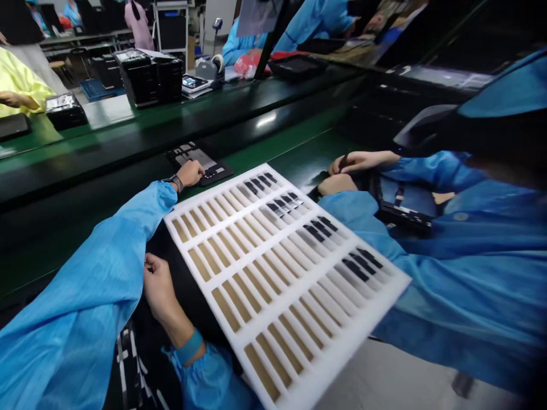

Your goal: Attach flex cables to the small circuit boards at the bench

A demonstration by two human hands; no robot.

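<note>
My left hand (190,173), with a dark watch on its wrist, reaches to a dark tablet-like device housing (200,159) lying on the green work line. Its fingers are curled together against the housing's surface; anything pinched in them is too small to make out. Closer to me, my right hand (160,287) wears a teal wristband and has its fingers closed, the tips partly behind my left sleeve. Whatever they hold is hidden. Beside both hands a white foam tray (273,285) lies tilted, with rows of slots. Several black strips (316,230) sit in its right-hand slots.
To the right, a co-worker in blue has both hands (342,173) over the line, near another dark device (401,202). Stacked black trays (139,77) and a tape dispenser (209,68) stand across the line. More dark parts (130,364) lie at lower left.
</note>
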